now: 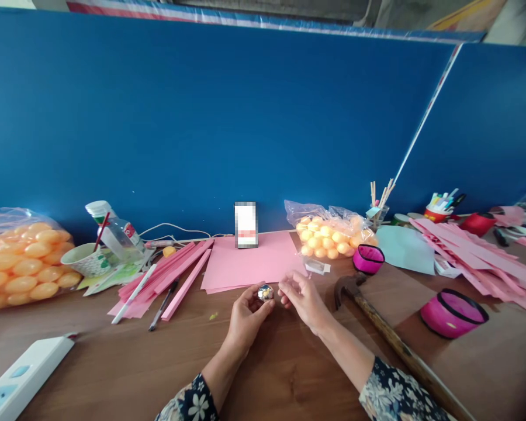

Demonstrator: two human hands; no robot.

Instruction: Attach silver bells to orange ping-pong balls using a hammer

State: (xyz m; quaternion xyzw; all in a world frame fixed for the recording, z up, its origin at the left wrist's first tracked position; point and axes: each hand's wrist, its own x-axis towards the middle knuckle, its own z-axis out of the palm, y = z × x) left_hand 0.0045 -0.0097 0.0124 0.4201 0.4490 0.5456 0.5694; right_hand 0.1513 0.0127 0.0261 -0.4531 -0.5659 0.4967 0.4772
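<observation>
Small, round, shiny silver ball (265, 293): dial centre, held between thumb and curled fingers of the left hand (244, 318). Right hand (305, 299): 3 o'clock, nearly closed, apart from ball – anything pinched, cannot tell. Handling: light, even side grip advisable; smooth curve may slip. Containers: clear plastic bags, 9 (20, 214) and 1–2 o'clock (305, 211), orange balls inside; white-green patterned paper cup (86, 266), 9–10, dark red stick; red-white tub (435, 215), 2, pens

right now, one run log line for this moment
left hand: holds shiny round object | right hand: beside it, fingers curled | behind: pink paper | right side: hammer
</observation>
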